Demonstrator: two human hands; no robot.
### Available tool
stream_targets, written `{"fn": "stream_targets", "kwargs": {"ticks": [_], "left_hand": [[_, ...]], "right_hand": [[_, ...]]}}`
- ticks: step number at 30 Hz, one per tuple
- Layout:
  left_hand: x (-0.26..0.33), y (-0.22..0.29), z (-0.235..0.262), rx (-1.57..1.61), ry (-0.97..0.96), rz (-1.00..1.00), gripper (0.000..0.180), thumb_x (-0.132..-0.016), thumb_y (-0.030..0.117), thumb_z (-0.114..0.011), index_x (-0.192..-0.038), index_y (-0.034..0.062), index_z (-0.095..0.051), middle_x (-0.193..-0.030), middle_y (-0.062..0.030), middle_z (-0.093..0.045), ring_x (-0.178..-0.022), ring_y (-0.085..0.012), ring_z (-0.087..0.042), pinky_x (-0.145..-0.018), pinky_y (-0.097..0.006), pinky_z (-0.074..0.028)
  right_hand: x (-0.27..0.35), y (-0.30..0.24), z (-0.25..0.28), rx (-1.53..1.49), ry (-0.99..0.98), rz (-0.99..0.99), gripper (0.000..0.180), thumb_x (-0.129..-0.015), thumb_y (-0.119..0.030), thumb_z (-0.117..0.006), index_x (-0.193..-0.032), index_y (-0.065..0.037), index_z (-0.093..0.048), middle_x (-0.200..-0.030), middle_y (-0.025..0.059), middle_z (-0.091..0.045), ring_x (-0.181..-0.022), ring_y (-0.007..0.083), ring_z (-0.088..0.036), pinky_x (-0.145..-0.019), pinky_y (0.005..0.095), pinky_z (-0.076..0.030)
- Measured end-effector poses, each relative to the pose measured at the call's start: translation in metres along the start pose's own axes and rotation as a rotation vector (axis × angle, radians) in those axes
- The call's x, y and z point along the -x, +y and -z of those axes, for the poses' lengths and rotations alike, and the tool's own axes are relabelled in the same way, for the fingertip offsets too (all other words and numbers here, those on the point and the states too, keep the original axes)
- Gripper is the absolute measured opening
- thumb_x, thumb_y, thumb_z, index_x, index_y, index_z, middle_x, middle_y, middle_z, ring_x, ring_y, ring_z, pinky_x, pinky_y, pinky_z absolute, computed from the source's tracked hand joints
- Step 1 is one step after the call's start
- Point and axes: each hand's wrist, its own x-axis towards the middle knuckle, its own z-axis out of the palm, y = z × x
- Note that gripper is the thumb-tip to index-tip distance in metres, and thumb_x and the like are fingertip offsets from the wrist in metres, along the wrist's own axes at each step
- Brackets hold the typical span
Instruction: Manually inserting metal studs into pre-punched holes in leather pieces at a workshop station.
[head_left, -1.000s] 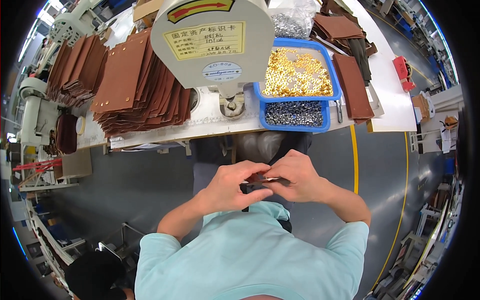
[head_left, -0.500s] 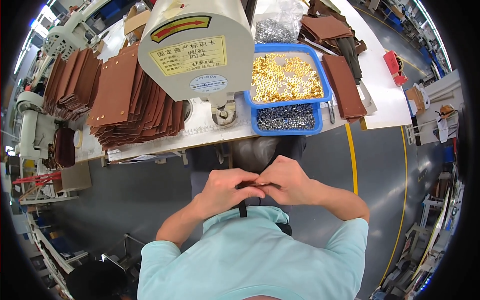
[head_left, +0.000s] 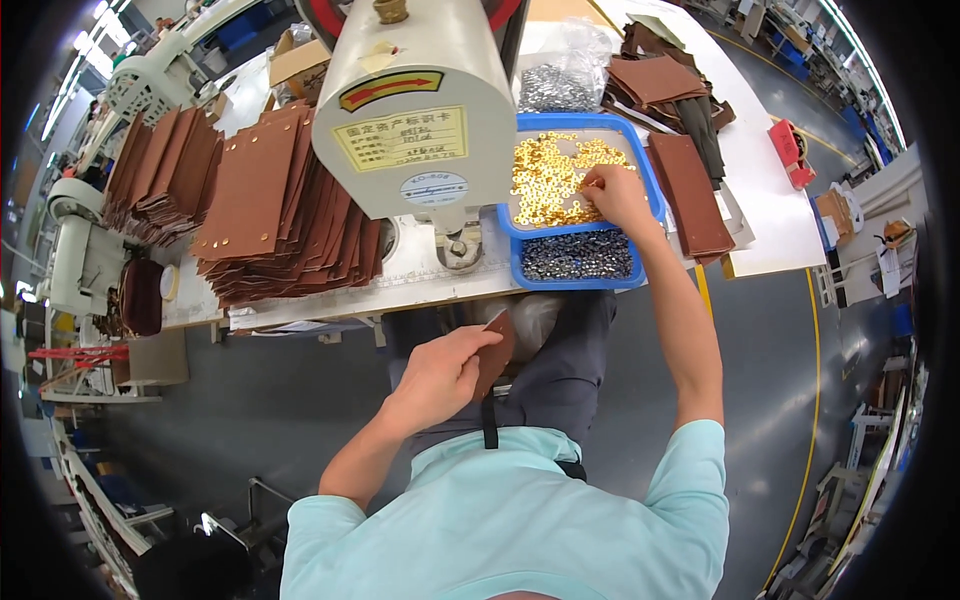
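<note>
Over my lap, my left hand is closed on a small brown leather piece, which stands up out of its fingers. My right hand reaches into the upper blue tray on the table. Its fingertips are pinched together among the gold ring-shaped eyelets; whatever lies between them is too small to make out. Just in front of that tray is a lower blue tray of dark silvery metal pieces.
A cream press machine stands left of the trays. Stacks of brown leather panels fill the table's left side. Right of the trays lie another leather panel and a leather pile. Behind them sits a plastic bag of metal pieces.
My hands were together over my lap. The right has moved forward and right into the gold eyelets; the left stays low, and the leather piece in it now shows clearly.
</note>
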Motion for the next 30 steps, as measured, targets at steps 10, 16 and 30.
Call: {"fn": "stream_targets", "kwargs": {"ticks": [10, 16, 30], "left_hand": [[-0.005, -0.01, 0.004, 0.626, 0.059, 0.548, 0.044, -0.094, 0.002, -0.067, -0.137, 0.0024, -0.057, -0.116, -0.0094, -0.07, -0.091, -0.0087, -0.064, -0.076, -0.028, -0.055], [-0.001, -0.022, -0.007, 0.818, 0.085, 0.444, 0.04, -0.097, 0.005, -0.067, -0.135, -0.0003, -0.06, -0.113, -0.0051, -0.071, -0.097, -0.0075, -0.064, -0.085, -0.026, -0.053], [-0.006, 0.008, -0.006, 0.849, -0.003, 0.462, 0.027, -0.1, 0.011, -0.068, -0.122, -0.0022, -0.071, -0.104, -0.0033, -0.075, -0.09, -0.007, -0.065, -0.08, -0.024, -0.054]], "right_hand": [[0.013, -0.004, 0.012, -0.048, 0.258, 0.061, 0.016, -0.082, -0.018, -0.079, -0.091, -0.004, -0.078, -0.081, 0.016, -0.074, -0.076, 0.0322, -0.072, -0.071, 0.0412, -0.056], [0.098, -0.095, 0.036, -0.526, 0.031, -0.02, 0.013, -0.084, -0.01, -0.08, -0.094, -0.002, -0.079, -0.079, 0.0077, -0.076, -0.071, 0.0123, -0.07, -0.067, 0.0277, -0.054], [0.183, -0.136, 0.011, -0.588, -0.079, 0.313, 0.018, -0.078, -0.005, -0.085, -0.093, -0.006, -0.077, -0.086, 0.0083, -0.07, -0.074, 0.0182, -0.066, -0.063, 0.0286, -0.053]]}}
